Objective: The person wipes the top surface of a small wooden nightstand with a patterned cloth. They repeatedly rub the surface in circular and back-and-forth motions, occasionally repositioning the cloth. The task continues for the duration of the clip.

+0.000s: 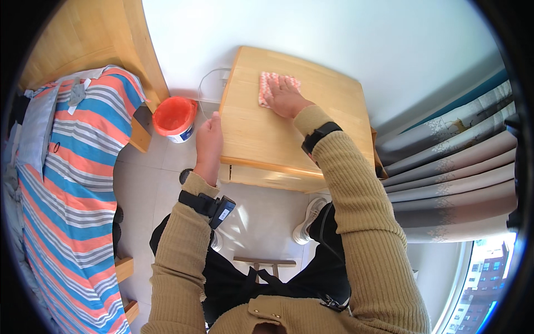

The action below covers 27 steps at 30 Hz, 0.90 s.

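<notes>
A wooden bedside cabinet (333, 100) with a pale, smooth top stands against the wall before me. My right hand (288, 98) lies palm down on a red-and-white patterned cloth (264, 92), holding it pressed to the far left part of the top. The fingers stretch forward over the cloth and cover much of it. At the cabinet's left edge is my left hand (209, 140), thumb uppermost. Its other fingers are mostly hidden, so I cannot tell whether they grip the edge.
A bucket (173, 117) with a red liner stands on the floor left of the cabinet. Farther left is a bed with a striped sheet (83, 167). Grey curtains (454, 167) hang at the right. A white cable (200, 85) runs from the wall beside the cabinet.
</notes>
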### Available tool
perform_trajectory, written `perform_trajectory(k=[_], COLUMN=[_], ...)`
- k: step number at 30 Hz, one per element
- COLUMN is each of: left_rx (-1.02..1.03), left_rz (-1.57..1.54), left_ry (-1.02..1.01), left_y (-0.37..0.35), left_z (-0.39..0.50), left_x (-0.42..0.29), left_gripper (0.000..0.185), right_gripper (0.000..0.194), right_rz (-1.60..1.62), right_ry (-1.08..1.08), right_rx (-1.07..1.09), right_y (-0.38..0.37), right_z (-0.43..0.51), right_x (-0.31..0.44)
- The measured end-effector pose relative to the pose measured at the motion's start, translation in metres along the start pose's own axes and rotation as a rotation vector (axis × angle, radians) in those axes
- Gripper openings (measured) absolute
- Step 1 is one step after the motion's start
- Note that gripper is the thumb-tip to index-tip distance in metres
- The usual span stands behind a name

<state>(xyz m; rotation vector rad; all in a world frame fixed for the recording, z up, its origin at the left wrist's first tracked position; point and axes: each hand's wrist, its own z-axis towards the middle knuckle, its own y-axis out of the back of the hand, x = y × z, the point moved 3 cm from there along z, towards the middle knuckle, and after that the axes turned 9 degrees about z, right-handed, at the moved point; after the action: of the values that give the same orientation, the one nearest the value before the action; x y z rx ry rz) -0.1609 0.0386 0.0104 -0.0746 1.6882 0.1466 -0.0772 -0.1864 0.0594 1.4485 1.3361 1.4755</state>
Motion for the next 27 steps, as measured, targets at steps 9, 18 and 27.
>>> perform_trajectory(k=[9, 18, 27], left_rx=[0.018, 0.067, 0.047], left_rz=[0.052, 0.019, -0.003], left_ry=[0.039, 0.01, 0.002], left_y=[0.001, 0.003, 0.002], left_z=[-0.007, -0.021, -0.024], left_x=[-0.009, -0.03, -0.033], left_gripper=[0.053, 0.051, 0.05], right_gripper=[0.067, 0.063, 0.055], right_rz=[0.061, 0.029, -0.193], right_ry=[0.139, 0.082, -0.147], right_rx=[0.019, 0.009, 0.074], right_y=[-0.018, -0.011, 0.034], right_z=[0.027, 0.033, -0.018], right_x=[0.09, 0.061, -0.086])
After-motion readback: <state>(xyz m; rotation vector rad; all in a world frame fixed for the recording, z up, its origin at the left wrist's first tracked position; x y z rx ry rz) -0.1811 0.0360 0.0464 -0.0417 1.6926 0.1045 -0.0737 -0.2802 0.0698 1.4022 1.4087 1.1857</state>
